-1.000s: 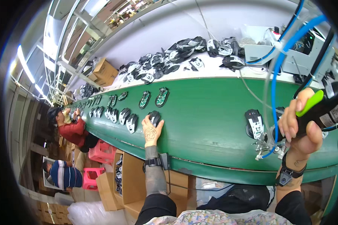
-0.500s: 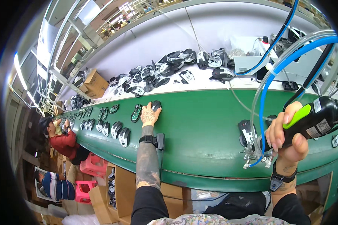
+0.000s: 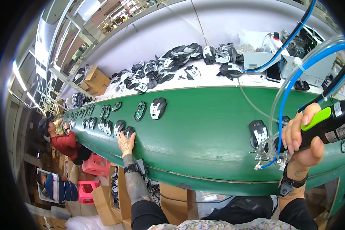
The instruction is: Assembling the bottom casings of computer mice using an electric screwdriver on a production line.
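My left hand point(image 3: 125, 144) is closed round the near end of a black computer mouse shell point(image 3: 130, 130), at the near edge of the green belt. Just left of it sits a black and white mouse shell point(image 3: 119, 127). Farther up the belt lie another black and white mouse shell point(image 3: 157, 108) and a mouse base with a green circuit board point(image 3: 140, 111). My right hand point(image 3: 301, 134) grips a black power screwdriver point(image 3: 327, 128) with a bright green lever, held over the belt's right side. Beside its metal tip, a mouse shell point(image 3: 258, 133) rests on the belt.
Mouse parts point(image 3: 151, 71) are heaped on the white ledge behind the green belt point(image 3: 203, 126). Blue and clear hoses point(image 3: 281, 103) loop down to the screwdriver. A white bin point(image 3: 257, 59) stands at the back right. People work along the left, near pink stools point(image 3: 96, 165) and cardboard boxes point(image 3: 120, 188).
My left hand has let go of the black and white mouse shell farther up and moved nearer and left to another shell. My right hand still holds the screwdriver.
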The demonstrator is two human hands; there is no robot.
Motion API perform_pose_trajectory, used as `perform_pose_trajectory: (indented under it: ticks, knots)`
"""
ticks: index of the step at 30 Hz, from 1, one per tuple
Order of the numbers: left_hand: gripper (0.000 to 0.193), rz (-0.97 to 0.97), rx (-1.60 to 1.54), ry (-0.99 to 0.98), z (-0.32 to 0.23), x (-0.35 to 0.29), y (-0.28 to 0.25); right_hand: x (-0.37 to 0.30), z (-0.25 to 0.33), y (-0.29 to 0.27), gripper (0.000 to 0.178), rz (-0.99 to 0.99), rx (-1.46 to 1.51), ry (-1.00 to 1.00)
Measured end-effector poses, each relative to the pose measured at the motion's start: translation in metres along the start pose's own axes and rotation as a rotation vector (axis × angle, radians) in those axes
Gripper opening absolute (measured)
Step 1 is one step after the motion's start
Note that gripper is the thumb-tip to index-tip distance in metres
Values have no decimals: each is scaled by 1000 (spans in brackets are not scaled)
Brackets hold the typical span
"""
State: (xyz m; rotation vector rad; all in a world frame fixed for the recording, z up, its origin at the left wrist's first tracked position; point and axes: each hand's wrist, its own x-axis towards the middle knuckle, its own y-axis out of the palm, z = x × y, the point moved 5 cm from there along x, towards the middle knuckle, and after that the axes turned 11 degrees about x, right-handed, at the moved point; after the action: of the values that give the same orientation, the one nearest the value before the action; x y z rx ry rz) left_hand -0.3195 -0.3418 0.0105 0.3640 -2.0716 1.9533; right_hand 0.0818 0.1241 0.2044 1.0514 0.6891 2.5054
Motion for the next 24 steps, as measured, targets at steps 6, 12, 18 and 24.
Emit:
perform_pose_trajectory:
  ticks: [6,12,18,24]
  knots:
    - [67,-224,-223,278,-78,34,-21,-1,-6,-1,44,6,57,26]
    - [66,122,-46,238,-114,69,20,-3,-10,0,45,-5,52,29]
    - [71,256,30,187,-136,64,20,-1,-9,-2,46,-31,17,29]
    - [76,252,-139,297,-122,64,29,0,-10,2,42,33,-12,5]
